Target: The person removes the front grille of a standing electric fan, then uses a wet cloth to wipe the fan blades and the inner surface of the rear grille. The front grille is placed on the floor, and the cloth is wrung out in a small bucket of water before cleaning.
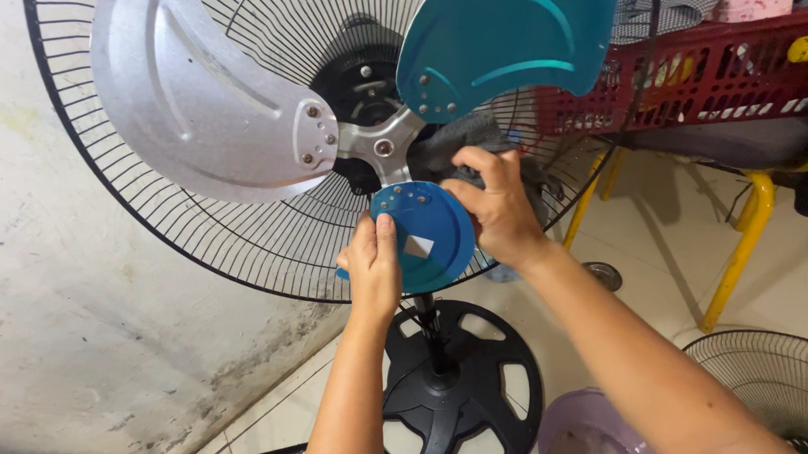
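From the head view I cannot see all of the fan [269, 205]: its wire guard [198, 234] runs off the top edge, and the upper blue blade [505, 35] and the bare silver blade [203, 100] are both cropped there. The motor housing behind the hub [378, 138] is dark and hard to make out through the wires. The grey cloth [459, 140] is largely covered by my right hand [497, 210], so I cannot tell its full shape. A lilac basin [586, 426] and a second wire guard [776, 380] are cut off at the bottom edge.

The lower blade [427, 235] hangs straight down from the hub, in front of the guard and above the black round base [463, 386]. It is blue and glossy, with small rivets near its root and a pale square patch on its face. Its lower part is seen foreshortened.

My left hand [371, 268] pinches the blade's left edge, thumb pressed flat on the front face, the other fingers hidden behind. My right hand is curled loosely closed around the cloth at the blade's upper right, just beside the hub.

A red slotted crate [685, 83] rests on a yellow frame [749, 233] at right.
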